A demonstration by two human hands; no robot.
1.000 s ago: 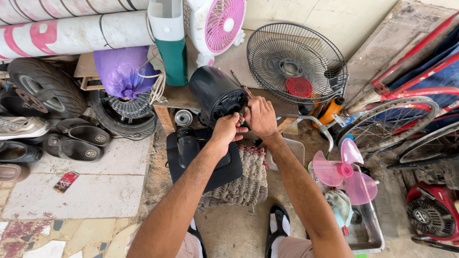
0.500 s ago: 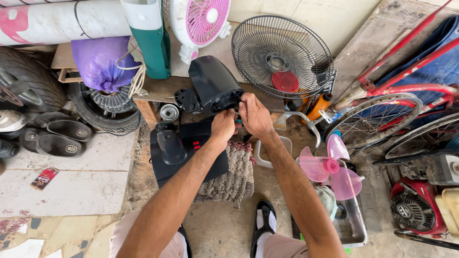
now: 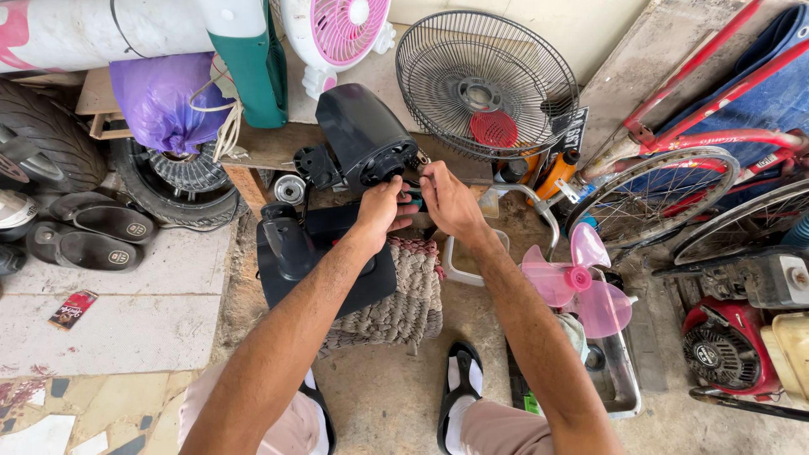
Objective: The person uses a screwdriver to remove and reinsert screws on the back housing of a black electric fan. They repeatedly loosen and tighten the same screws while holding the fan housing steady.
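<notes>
Black fan motor housing (image 3: 364, 139): left hand (image 3: 383, 209), right hand (image 3: 445, 195) pinching at front.

Daylight falls on a rough concrete floor (image 3: 396, 404) with a paler slab (image 3: 126, 312) at the left. A light wall (image 3: 522, 17) runs along the top. Old tyres (image 3: 50, 143) crowd the left, a red bicycle (image 3: 699, 135) the right.

You're looking steeply down from your head, close in, forearms running up from the bottom edge to frame centre; one view only, wall along the top.
</notes>
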